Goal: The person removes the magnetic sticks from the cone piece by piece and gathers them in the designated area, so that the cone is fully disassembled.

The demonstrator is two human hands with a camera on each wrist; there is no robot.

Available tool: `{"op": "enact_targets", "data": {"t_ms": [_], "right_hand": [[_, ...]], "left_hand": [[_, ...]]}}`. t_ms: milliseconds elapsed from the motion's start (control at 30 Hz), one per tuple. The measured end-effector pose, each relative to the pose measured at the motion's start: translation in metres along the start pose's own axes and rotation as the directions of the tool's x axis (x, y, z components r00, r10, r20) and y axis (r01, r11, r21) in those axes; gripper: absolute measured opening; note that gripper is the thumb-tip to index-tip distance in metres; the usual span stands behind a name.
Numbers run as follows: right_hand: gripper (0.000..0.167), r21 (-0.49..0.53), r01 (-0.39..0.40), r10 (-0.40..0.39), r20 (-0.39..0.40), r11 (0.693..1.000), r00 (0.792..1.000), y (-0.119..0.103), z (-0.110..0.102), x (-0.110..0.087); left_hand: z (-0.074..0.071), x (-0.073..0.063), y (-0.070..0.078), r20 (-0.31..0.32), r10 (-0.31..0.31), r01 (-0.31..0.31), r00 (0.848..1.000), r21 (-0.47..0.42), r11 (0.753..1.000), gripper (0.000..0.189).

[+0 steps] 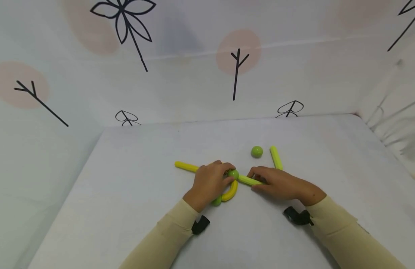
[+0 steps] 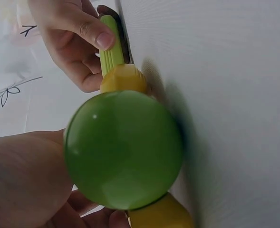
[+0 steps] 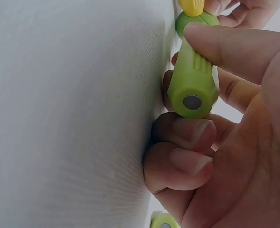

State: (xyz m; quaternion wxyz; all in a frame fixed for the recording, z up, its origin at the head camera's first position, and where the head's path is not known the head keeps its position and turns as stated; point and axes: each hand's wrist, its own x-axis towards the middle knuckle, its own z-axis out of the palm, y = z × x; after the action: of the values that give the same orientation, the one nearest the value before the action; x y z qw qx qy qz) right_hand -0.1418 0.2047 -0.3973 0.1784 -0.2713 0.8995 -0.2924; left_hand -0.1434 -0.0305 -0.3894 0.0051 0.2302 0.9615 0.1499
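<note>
Though apart, two lime rods

Head view: we're looking forward and down from above the table, well back, taking in left hand, right hand and wall. Left wrist: we're peering low across the table, very close on the near ball, facing the right hand; table is filling frame right. Right wrist: we're sighting close along the rod toward the left hand, table filling frame left. All three views are sharing rod and both hands.
</note>
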Motion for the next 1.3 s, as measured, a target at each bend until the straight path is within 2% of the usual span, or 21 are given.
{"op": "enact_targets", "data": {"t_ms": [400, 567, 1133, 1300], "right_hand": [[0.015, 0.041, 0.015, -0.016, 0.031, 0.999, 0.999, 0.0049, -0.0003, 0.0004], [0.015, 0.063, 0.018, -0.02, 0.038, 0.998, 0.999, 0.0024, -0.0038, -0.0003], [0.016, 0.163, -0.06, 0.043, 0.107, 0.985, 0.993, 0.0057, -0.0079, -0.0034], [0.017, 0.188, -0.083, 0.07, 0.071, 0.979, 0.995, 0.008, -0.0087, -0.0037]], "left_hand": [[0.0014, -0.0016, 0.0011, 0.0, -0.006, 0.006, 1.0, 0.01, 1.0, 0.033], [0.0007, -0.0015, 0.0008, -0.021, 0.008, -0.008, 1.0, -0.003, 1.0, 0.032], [-0.0011, -0.0009, 0.0044, -0.01, 0.009, -0.009, 1.0, -0.004, 1.0, 0.033], [-0.0008, -0.0013, 0.004, -0.007, 0.005, -0.005, 1.0, 0.004, 1.0, 0.033]]}}
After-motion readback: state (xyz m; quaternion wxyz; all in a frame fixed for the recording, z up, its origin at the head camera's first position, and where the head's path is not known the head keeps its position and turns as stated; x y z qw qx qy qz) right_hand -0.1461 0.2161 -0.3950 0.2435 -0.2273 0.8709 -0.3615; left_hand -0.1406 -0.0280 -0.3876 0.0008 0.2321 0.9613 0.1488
